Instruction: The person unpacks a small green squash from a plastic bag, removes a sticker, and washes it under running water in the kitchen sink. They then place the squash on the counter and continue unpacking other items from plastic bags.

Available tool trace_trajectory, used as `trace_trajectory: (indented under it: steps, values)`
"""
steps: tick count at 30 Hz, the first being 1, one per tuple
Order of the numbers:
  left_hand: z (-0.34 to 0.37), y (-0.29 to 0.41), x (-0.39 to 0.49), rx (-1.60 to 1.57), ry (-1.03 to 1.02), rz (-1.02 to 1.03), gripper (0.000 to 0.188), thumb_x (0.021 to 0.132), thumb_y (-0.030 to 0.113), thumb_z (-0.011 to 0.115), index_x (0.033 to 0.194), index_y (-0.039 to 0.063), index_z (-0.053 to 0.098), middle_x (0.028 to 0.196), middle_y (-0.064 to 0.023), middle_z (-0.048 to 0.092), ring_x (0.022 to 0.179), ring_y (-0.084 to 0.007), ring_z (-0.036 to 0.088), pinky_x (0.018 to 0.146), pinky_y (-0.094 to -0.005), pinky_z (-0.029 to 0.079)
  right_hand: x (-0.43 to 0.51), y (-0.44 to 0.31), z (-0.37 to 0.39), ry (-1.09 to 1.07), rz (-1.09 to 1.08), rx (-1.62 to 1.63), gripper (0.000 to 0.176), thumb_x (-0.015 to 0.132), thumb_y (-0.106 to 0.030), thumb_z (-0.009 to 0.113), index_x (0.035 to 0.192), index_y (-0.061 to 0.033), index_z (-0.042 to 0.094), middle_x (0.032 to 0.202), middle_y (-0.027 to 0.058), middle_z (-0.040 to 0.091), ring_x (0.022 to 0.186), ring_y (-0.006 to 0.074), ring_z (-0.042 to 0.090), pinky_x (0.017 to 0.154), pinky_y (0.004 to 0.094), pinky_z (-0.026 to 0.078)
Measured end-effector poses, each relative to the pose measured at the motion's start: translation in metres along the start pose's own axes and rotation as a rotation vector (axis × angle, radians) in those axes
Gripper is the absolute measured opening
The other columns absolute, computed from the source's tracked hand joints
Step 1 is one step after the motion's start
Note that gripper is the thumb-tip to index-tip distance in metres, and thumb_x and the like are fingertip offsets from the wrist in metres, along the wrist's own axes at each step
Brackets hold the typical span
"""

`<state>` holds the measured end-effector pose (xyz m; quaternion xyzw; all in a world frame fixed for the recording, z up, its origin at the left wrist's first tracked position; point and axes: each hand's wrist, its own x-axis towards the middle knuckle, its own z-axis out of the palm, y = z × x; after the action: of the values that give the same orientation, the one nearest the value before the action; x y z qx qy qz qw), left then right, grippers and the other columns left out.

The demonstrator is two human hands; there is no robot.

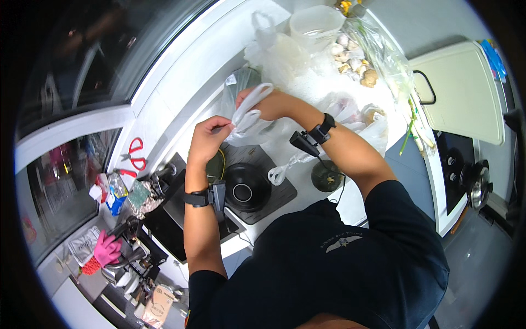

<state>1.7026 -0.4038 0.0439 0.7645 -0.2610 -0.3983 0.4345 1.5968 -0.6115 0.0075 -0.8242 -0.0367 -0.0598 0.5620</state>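
My left hand (211, 137) pinches the knotted neck of a thin white plastic bag (250, 127) between thumb and fingers. Up against the bag's loop handles is my right hand (265, 106), its fingers bent around the plastic and partly hidden by it. Below the hands, an upside-down black bowl (242, 187) rests on a dark grey mat (279, 187). A dark green squash (326, 176) sits under my right forearm, near a second tied bag handle (277, 176). Behind the hands stands a clear bag (234, 84) with something dark inside.
Garlic bulbs (343, 47), bagged scallions (386, 61) and a translucent tub (316, 26) stand at the back. To the right are a pale cutting board (460, 90) and a black cooktop (452, 164). Red-handled scissors (135, 154) and a sink (176, 214) lie left.
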Motion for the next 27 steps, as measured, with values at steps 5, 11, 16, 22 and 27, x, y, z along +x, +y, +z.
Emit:
trace_trajectory:
  steps: [5, 11, 16, 22, 27]
  values:
    - [0.009, 0.014, -0.029, 0.347, 0.401, 0.356, 0.028, 0.085, 0.008, 0.073, 0.112, 0.003, 0.067, 0.112, -0.0086, 0.066, 0.096, -0.0160, 0.061, 0.081, -0.0293, 0.048, -0.037, -0.051, -0.013, 0.597, 0.161, -0.098, 0.008, 0.082, -0.011, 0.065, 0.085, -0.0038, 0.064, 0.082, 0.0120, 0.067, 0.076, 0.0296, 0.067, 0.069, 0.0375, 0.052]
    - [0.008, 0.039, -0.152, -0.010, 0.417, 0.374, 0.024, 0.087, -0.002, 0.067, 0.111, -0.003, 0.067, 0.102, -0.0094, 0.068, 0.091, -0.0143, 0.061, 0.082, -0.0253, 0.048, -0.115, -0.150, 0.030, 0.344, -0.098, 0.125, 0.011, 0.080, -0.008, 0.071, 0.088, -0.0036, 0.066, 0.085, 0.0078, 0.067, 0.075, 0.0210, 0.066, 0.069, 0.0308, 0.053]
    - [0.036, 0.019, -0.250, -0.103, 0.192, 0.245, 0.026, 0.081, -0.008, 0.072, 0.106, -0.002, 0.069, 0.094, -0.0048, 0.070, 0.086, -0.0112, 0.061, 0.079, -0.0257, 0.048, -0.140, -0.197, 0.109, 0.221, -0.169, 0.334, 0.008, 0.083, -0.005, 0.072, 0.089, -0.0034, 0.069, 0.084, 0.0064, 0.063, 0.070, 0.0197, 0.063, 0.062, 0.0300, 0.050]
    - [0.045, -0.034, -0.371, -0.220, 0.415, 0.206, 0.010, 0.087, -0.003, 0.072, 0.097, -0.002, 0.069, 0.096, -0.0062, 0.071, 0.084, -0.0104, 0.063, 0.077, -0.0240, 0.051, -0.166, -0.248, 0.205, 0.085, -0.249, 0.389, 0.010, 0.083, -0.009, 0.073, 0.091, -0.0039, 0.072, 0.080, 0.0072, 0.063, 0.068, 0.0192, 0.062, 0.060, 0.0303, 0.049]
    - [0.054, -0.092, -0.503, -0.221, 0.626, 0.365, 0.012, 0.089, 0.000, 0.069, 0.101, 0.002, 0.065, 0.096, -0.0070, 0.068, 0.091, -0.0151, 0.067, 0.080, -0.0286, 0.054, -0.191, -0.297, 0.309, -0.230, -0.266, 0.234, 0.015, 0.082, 0.001, 0.073, 0.096, -0.0031, 0.072, 0.089, 0.0093, 0.067, 0.075, 0.0188, 0.065, 0.067, 0.0293, 0.052]
